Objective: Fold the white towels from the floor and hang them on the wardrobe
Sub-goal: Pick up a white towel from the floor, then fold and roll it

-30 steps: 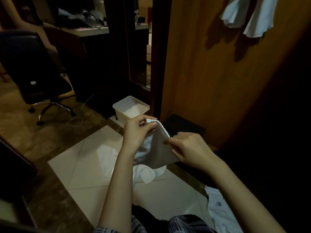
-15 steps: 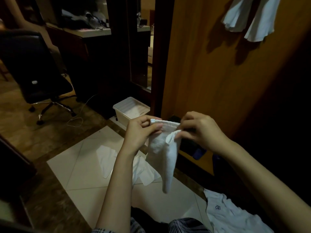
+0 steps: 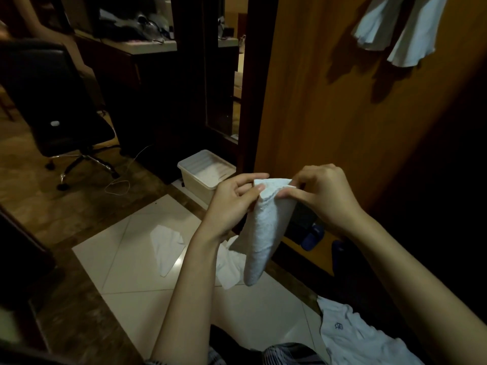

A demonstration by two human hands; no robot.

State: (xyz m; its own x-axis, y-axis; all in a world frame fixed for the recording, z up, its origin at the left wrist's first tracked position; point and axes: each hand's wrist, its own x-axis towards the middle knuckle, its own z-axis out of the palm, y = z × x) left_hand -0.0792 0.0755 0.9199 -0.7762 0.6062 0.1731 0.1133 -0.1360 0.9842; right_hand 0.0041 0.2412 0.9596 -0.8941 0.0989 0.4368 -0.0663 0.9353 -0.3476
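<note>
A: From the head camera, what are the hands doing?

B: Both hold one folded white towel [image 3: 261,233] in the air in front of the wardrobe [image 3: 342,106]. The left hand [image 3: 232,204] pinches its top edge from the left, thumb against fingers. The right hand [image 3: 321,196] pinches the same edge from the right, fingers curled over the corner.

A: Why grip it only at the top?

B: My guess is so the layers hang straight and the edges line up. The towel drops from the pinch in a narrow strip, tapering to a rounded end above the floor.

A: Where are the other towels?

B: Two more lie on the pale floor tiles [image 3: 126,259]: a flat one [image 3: 168,246] to the left of the left forearm, and a rumpled one [image 3: 229,270] partly hidden behind that forearm and the held towel. Two white cloths [image 3: 395,30] already hang high on the wardrobe, far right.

A: Anything else nearby?

B: A white plastic bin [image 3: 203,172] stands against the wardrobe's dark edge, an office chair [image 3: 60,106] far left, blue slippers [image 3: 313,235] under the right wrist, and a white shirt [image 3: 355,335] on the floor near right.

A: So how far along?

B: Probably midway, with this fold nearly done and hanging not yet begun
</note>
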